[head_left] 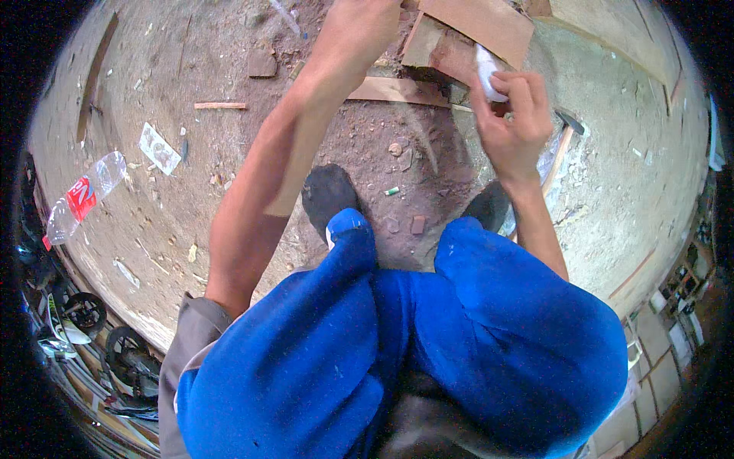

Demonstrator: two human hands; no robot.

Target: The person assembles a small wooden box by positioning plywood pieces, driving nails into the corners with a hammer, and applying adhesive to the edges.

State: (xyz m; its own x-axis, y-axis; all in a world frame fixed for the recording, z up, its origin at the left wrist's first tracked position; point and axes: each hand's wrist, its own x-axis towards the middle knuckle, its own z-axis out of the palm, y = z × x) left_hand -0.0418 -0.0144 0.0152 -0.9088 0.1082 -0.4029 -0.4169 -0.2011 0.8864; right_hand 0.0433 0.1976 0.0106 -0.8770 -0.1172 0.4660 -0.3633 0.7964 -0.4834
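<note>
At the top right of centre, my right hand (520,115) is closed around a small white bottle (488,67), tilted with its upper end against the wooden pieces. A flat brown board (489,27) lies at an angle over a darker piece of wood (451,57). My left hand (363,27) reaches to the upper edge, just left of the boards. Its fingers are cut off by the frame, so what they touch or hold does not show. Beneath the boards, a longer wooden strip (405,90) lies on the dirt.
A hammer (567,126) lies right of my right hand. On the dirt floor at left are a crushed plastic bottle (84,195), a scrap of printed paper (159,148) and a thin wood stick (220,105). Motorcycles (130,363) stand at the lower left.
</note>
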